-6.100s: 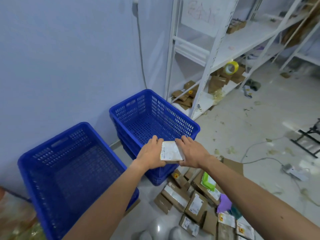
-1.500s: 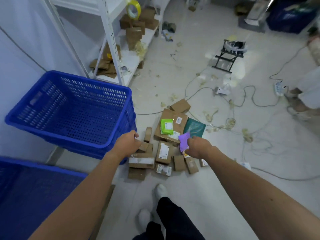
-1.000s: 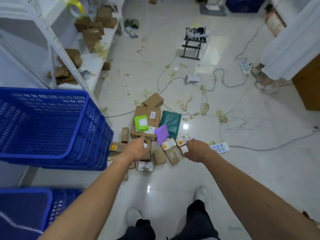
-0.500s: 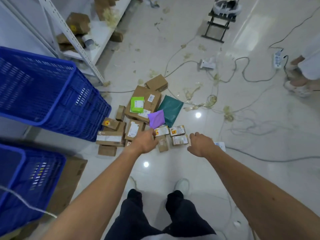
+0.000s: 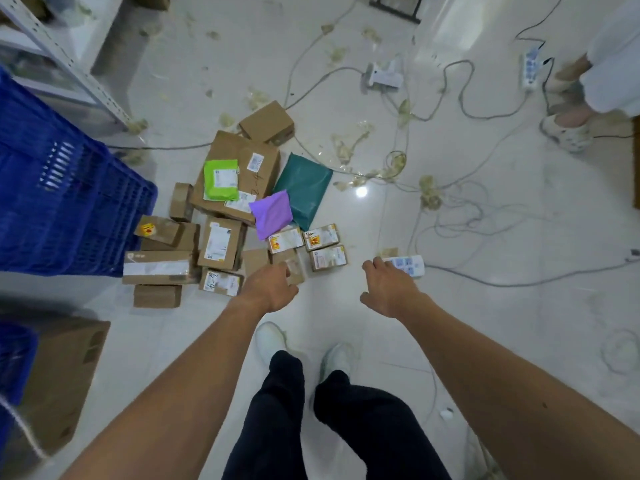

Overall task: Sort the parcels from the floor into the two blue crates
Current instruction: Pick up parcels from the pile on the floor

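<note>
A pile of parcels lies on the floor: a large brown box (image 5: 242, 161) bearing a green pouch (image 5: 221, 180), a purple pouch (image 5: 272, 213), a dark green mailer (image 5: 304, 188) and several small labelled boxes. My left hand (image 5: 270, 287) hovers with loosely curled fingers at a small brown box (image 5: 292, 268), holding nothing. My right hand (image 5: 388, 287) is empty too, its fingertips next to a flat white parcel (image 5: 410, 265). One blue crate (image 5: 52, 188) stands at the left. A corner of the second blue crate (image 5: 14, 358) shows at the lower left.
A cardboard box (image 5: 65, 375) sits beside the lower-left crate. White shelving (image 5: 69, 67) stands at the back left. Cables, power strips (image 5: 384, 76) and scraps litter the floor to the right. Another person's foot (image 5: 568, 131) is at the far right. My own feet are below the hands.
The white parcel I held over the crate is gone from my hands. The purple pouch has left my right hand and lies on the pile. Both hands have dropped towards the floor parcels.
</note>
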